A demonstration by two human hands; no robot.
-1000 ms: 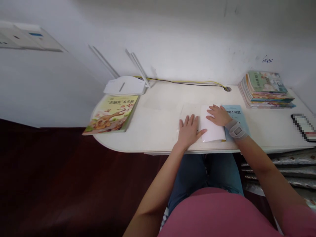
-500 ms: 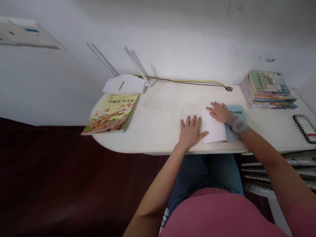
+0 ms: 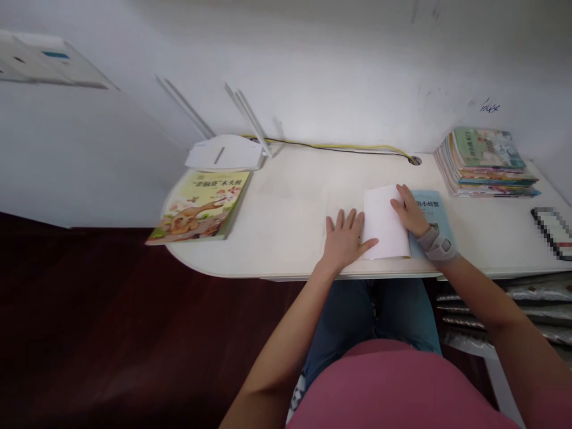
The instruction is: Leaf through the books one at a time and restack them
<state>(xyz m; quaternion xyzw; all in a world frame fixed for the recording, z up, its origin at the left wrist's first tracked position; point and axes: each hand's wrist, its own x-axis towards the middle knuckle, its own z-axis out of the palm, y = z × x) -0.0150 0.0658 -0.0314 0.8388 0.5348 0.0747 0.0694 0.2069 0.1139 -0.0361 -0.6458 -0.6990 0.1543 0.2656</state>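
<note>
A blue-covered book [image 3: 440, 223] lies on the white desk in front of me, partly covered by a blank white sheet [image 3: 385, 229] along its left side. My left hand [image 3: 344, 239] rests flat with fingers spread on a faint see-through sheet [image 3: 333, 205] left of the white one. The thumb of that hand reaches to the white sheet's left edge. My right hand [image 3: 411, 211], with a grey wrap on its wrist, lies along the white sheet's right edge, over the blue cover. Its fingers are stretched out; the fingertips point to the sheet's top right corner.
A yellow picture book [image 3: 201, 205] overhangs the desk's left end, in front of a white router [image 3: 226, 154]. Cables [image 3: 330, 148] run along the wall to a hole. At the right stand a stack of books [image 3: 489, 164] and a phone [image 3: 554, 232].
My right hand has slid right across the white sheet to its right edge, and its fingers have turned to point away from me. My left hand has stayed in place.
</note>
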